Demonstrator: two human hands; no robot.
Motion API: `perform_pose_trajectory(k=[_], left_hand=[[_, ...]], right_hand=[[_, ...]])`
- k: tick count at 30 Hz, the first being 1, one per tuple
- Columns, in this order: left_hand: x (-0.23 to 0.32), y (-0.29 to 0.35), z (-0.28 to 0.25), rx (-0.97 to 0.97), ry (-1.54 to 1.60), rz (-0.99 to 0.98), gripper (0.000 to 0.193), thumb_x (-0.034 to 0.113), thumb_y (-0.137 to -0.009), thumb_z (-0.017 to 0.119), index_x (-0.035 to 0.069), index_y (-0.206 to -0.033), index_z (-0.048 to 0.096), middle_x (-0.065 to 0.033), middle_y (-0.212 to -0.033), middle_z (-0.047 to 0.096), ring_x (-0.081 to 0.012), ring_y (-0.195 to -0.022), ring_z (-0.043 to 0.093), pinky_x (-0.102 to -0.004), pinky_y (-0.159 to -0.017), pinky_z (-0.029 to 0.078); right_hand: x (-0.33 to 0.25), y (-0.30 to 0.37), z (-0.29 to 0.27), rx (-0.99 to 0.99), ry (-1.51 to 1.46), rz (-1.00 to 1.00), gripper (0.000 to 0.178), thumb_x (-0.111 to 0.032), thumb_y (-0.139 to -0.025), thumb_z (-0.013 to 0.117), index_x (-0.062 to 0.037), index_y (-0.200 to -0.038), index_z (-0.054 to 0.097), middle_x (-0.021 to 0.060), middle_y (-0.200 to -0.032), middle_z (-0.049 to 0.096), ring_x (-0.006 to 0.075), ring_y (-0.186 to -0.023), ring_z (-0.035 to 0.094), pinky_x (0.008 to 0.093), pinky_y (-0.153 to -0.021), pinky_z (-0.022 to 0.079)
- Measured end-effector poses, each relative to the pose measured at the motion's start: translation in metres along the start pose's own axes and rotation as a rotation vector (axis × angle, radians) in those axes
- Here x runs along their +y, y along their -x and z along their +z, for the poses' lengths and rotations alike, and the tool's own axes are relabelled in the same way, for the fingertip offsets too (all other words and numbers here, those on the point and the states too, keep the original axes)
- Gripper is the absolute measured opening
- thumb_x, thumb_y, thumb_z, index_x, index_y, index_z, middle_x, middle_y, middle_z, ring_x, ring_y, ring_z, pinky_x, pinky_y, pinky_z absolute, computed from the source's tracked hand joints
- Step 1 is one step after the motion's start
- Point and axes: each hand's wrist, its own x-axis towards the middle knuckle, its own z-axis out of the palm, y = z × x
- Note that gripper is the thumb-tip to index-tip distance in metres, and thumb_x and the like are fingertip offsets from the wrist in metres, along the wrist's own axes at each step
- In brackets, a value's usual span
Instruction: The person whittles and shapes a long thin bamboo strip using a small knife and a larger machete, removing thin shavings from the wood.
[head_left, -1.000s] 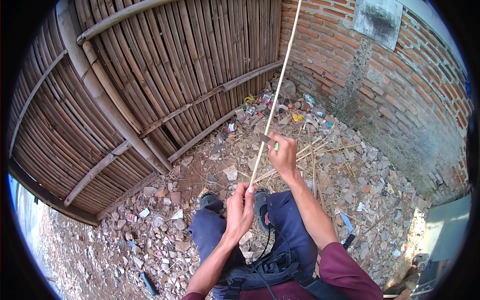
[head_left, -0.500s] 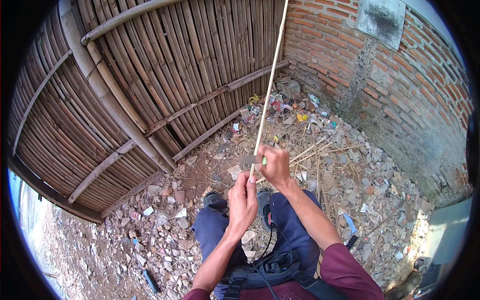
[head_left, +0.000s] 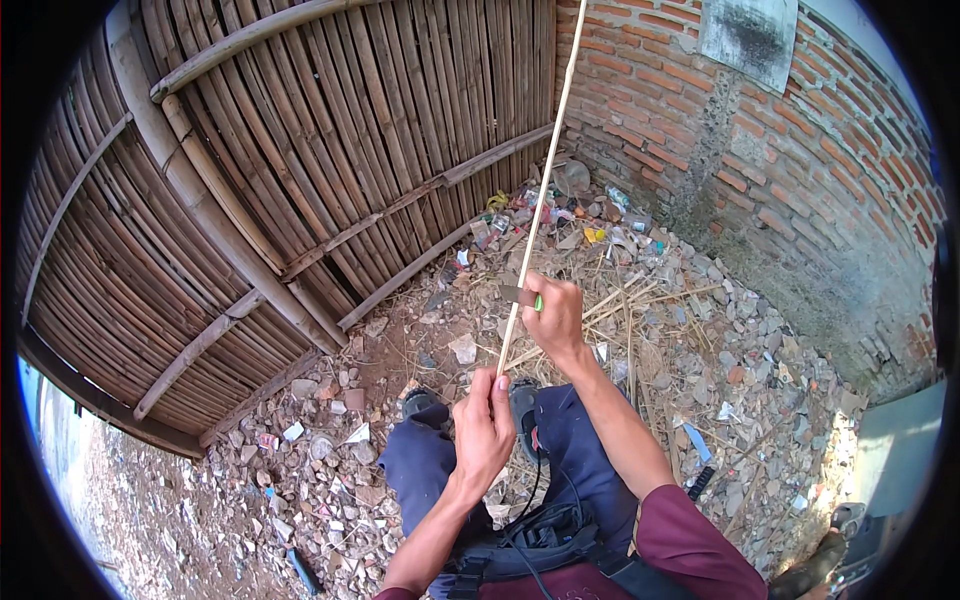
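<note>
A long pale bamboo strip (head_left: 544, 190) rises from my hands past the top of the view. Its lower end is pinched between the thumb and fingers of my left hand (head_left: 484, 425), just above my knees. Higher along the strip, my right hand (head_left: 557, 318) is closed round the green handle of a knife (head_left: 521, 296). The dark blade points left and lies across the strip, touching it or very close. Most of the handle is hidden in my fist.
A bamboo-slat wall (head_left: 330, 130) stands on the left, and a brick wall (head_left: 780, 180) on the right. Stones and litter (head_left: 330, 450) cover the ground, with thin bamboo strips (head_left: 630, 310) lying ahead of my feet. A dark blue object (head_left: 302, 570) lies at lower left.
My right hand and knife have moved a little up and away along the strip. My left hand has dropped slightly, so the gap between my hands is wider.
</note>
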Motion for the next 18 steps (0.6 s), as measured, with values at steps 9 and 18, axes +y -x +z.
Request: perform_pose_trajectory(k=[9, 18], left_hand=[[0.0, 0.012, -0.011, -0.011, -0.07, -0.03, 0.007, 0.005, -0.11, 0.053, 0.0, -0.11, 0.059, -0.0179, -0.059, 0.053, -0.0307, -0.046, 0.055, -0.0428, -0.048, 0.041], [-0.018, 0.065, -0.015, -0.105, -0.083, -0.039, 0.002, 0.002, -0.108, 0.057, 0.001, -0.108, 0.057, -0.0215, -0.064, 0.056, -0.0374, -0.052, 0.061, -0.0431, -0.049, 0.044]], right_hand=[[0.002, -0.001, 0.008, 0.022, 0.024, -0.064, 0.013, 0.0, -0.083, 0.062, -0.0079, -0.073, 0.058, 0.008, -0.062, 0.065, 0.0251, -0.049, 0.062, 0.0416, -0.045, 0.043], [0.056, -0.043, -0.011, 0.182, -0.057, 0.421, 0.023, 0.0, -0.093, 0.052, -0.005, -0.072, 0.062, 0.0047, -0.056, 0.056, 0.0131, -0.046, 0.044, 0.0359, -0.044, 0.029]])
